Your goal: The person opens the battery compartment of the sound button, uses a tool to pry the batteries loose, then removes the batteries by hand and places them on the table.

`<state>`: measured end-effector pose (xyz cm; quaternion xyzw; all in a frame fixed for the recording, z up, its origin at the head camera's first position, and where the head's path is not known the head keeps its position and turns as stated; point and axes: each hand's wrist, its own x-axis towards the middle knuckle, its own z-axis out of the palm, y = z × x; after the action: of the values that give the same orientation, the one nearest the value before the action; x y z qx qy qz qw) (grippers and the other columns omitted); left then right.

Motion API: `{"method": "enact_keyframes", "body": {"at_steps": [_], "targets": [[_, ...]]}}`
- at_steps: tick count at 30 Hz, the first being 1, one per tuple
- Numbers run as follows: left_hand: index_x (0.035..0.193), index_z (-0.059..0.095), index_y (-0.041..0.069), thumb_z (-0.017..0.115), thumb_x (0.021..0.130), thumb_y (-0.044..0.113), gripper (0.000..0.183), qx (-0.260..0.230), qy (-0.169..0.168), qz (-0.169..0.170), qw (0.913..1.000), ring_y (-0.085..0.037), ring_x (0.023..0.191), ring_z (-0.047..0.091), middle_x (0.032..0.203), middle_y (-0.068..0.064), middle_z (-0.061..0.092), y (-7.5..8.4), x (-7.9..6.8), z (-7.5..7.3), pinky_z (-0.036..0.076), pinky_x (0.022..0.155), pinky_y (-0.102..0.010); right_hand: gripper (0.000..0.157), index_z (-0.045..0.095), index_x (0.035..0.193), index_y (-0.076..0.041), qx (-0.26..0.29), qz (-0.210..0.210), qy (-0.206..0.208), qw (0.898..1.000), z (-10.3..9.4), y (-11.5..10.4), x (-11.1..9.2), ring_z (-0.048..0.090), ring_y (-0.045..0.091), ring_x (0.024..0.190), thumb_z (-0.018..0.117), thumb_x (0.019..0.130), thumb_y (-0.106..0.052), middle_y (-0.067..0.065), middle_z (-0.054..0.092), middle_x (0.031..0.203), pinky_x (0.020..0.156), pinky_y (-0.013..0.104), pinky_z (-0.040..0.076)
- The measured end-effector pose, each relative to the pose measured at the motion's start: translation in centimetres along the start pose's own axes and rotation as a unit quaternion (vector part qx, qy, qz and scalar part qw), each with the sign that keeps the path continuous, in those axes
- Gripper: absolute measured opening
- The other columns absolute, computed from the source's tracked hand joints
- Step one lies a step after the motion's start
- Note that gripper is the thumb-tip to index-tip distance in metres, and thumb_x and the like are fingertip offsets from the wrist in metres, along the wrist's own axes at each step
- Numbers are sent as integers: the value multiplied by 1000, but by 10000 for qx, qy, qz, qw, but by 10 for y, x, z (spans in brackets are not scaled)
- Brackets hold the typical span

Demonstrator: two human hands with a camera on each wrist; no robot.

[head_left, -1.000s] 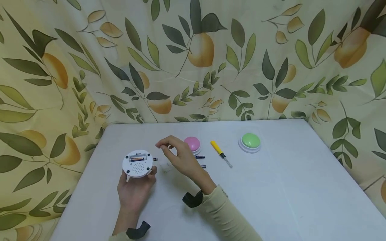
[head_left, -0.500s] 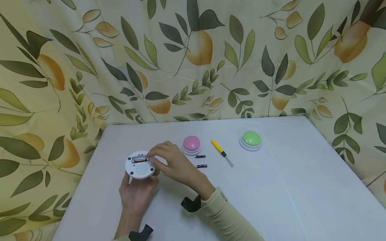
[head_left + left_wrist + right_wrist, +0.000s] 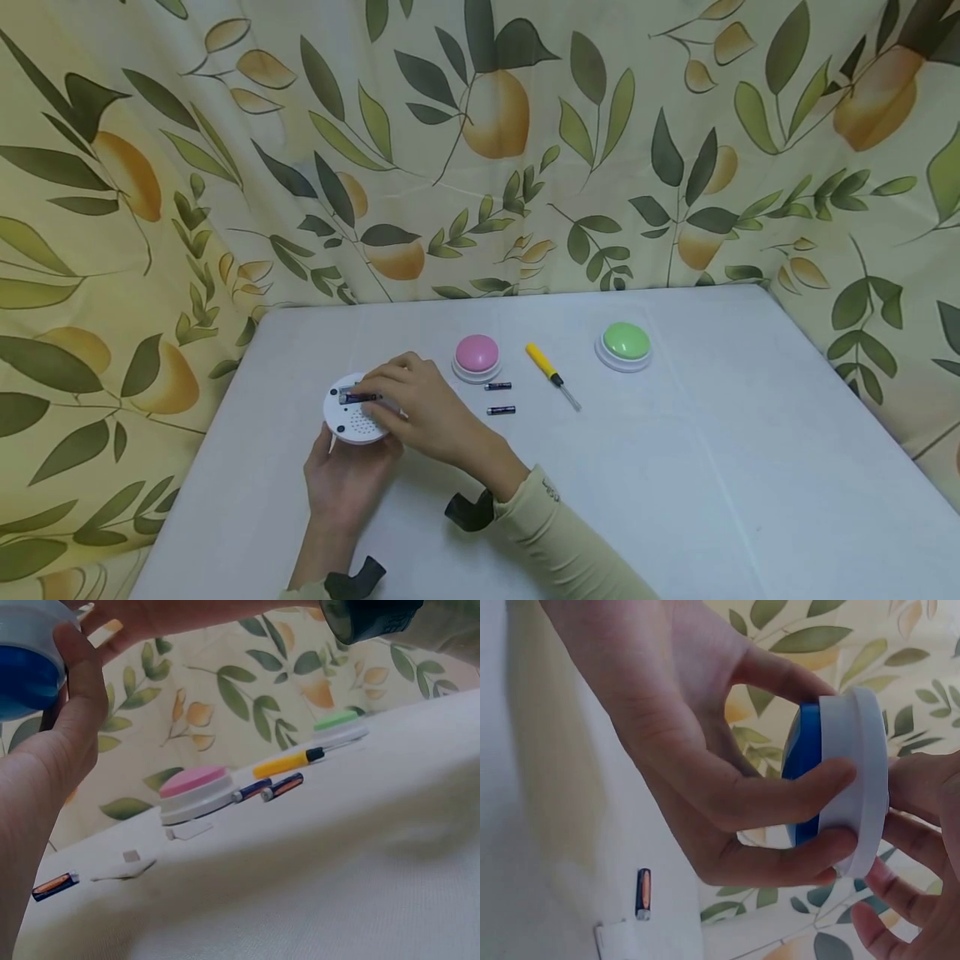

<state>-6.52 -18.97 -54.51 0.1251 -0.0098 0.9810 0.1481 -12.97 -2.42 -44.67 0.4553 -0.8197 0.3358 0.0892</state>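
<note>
My left hand (image 3: 352,479) grips a round push-button light with a white base (image 3: 352,427), its underside turned up in the head view. Its blue dome (image 3: 802,776) faces down, towards the left palm. In the underside, a dark battery (image 3: 358,398) lies at the open battery compartment. My right hand (image 3: 435,412) reaches over from the right, index finger and thumb on either side of this battery, pinching it. The right wrist view shows the left fingers curled on the white rim, with the right hand (image 3: 922,862) beyond; its fingertips are partly hidden behind the base.
Behind the hands stand a pink push-button light (image 3: 477,354) and a green one (image 3: 626,342). A yellow-handled screwdriver (image 3: 543,360) lies between them. Two batteries (image 3: 501,410) lie near the pink one. Another battery (image 3: 55,886) and a small white cover (image 3: 124,870) lie on the table.
My right hand has moved left and down, from beside the base onto its battery compartment. My left hand has shifted slightly right with the button light.
</note>
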Motion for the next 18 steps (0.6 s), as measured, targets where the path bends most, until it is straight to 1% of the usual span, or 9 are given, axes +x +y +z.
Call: {"method": "enact_keyframes", "body": {"at_steps": [6,12,18], "targets": [[158,23,36,33,110,37,49,324,63,-46,9994,-24,134,47,154,-8,40,-1,0,0,42,109,-41,27,73,129,-20,37,31,45,10000,2,-1,1,56,17,122,66,103,-23,-4,73,127,99,39,47],[158,23,34,34,110,35,50,590,75,-40,9982,-22,133,46,154,-6,41,-2,1,1,43,107,-40,24,74,126,-20,93,128,110,9998,2,-1,1,57,17,121,67,102,-21,-5,75,125,99,39,47],[157,28,30,33,110,35,47,619,3,-95,9980,-23,133,47,152,-7,43,-3,2,1,44,109,-41,23,75,124,-20,204,190,149,9995,2,0,1,57,17,120,68,102,-19,-4,75,124,99,40,47]]}}
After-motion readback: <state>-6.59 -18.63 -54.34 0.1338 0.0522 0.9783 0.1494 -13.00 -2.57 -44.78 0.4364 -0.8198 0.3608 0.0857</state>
